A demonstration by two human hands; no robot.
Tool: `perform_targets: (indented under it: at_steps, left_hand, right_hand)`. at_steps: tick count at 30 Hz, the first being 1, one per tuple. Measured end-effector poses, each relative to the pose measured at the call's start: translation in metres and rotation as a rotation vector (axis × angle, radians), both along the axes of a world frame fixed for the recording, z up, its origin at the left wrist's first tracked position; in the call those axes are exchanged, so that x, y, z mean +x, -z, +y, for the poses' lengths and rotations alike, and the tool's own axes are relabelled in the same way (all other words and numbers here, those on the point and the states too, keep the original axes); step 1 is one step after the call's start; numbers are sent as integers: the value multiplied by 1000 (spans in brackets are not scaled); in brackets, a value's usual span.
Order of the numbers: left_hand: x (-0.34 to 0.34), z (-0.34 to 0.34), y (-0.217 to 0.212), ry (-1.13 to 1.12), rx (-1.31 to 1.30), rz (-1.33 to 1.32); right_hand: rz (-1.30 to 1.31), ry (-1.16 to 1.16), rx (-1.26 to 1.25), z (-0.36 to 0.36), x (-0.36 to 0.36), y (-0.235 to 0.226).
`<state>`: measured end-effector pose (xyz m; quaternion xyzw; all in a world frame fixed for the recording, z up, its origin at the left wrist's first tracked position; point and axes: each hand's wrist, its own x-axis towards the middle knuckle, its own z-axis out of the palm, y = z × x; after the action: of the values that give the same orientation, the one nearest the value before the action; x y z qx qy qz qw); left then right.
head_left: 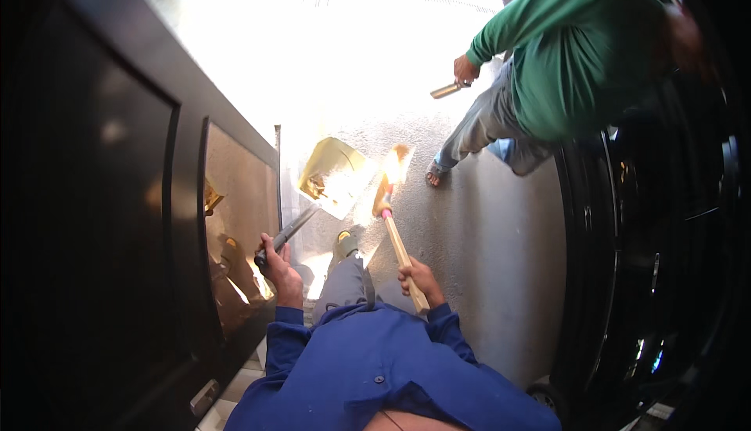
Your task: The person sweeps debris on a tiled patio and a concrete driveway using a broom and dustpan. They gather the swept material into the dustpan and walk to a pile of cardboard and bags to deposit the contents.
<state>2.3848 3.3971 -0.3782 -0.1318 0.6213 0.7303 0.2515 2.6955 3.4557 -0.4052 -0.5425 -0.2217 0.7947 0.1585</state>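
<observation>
My left hand is closed around the dark handle of a long-handled dustpan. Its pale yellow pan rests on or just over the ground ahead of me, with brownish debris inside. In my right hand is the light wooden handle of a hand broom, gripped near its lower end. A pink band marks where the handle meets the tan bristles, which point away from me beside the pan. Strong sunlight washes out the bristle tips and part of the pan.
A person in a green shirt stands at the far right, holding a flat metallic-looking object. Along the left runs a dark panelled door with a reflective pane. A shiny black vehicle lines the right. Concrete ground lies between.
</observation>
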Motion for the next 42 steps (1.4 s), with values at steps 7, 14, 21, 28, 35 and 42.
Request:
perform_targets:
  at_steps: [7,14,21,28,35,42]
  left_hand:
    - [-71,126,-26,34,23,91]
    - [-124,188,27,73,65,71]
    - [-183,323,71,-28,-25,153]
    - [-273,561,118,-271,1,58]
    - [-362,884,141,-311,-153,27]
    - [-413,1178,120,-10,-102,60]
  right_hand:
    - [110,146,24,153,-63,-24]
    - [40,213,6,293,-93,27]
    - [-108,74,41,497,-93,32]
    - [44,102,19,693,-110,75]
    - [-230,180,5,915,-161,94]
    - [-191,456,-97,1067,-177,63]
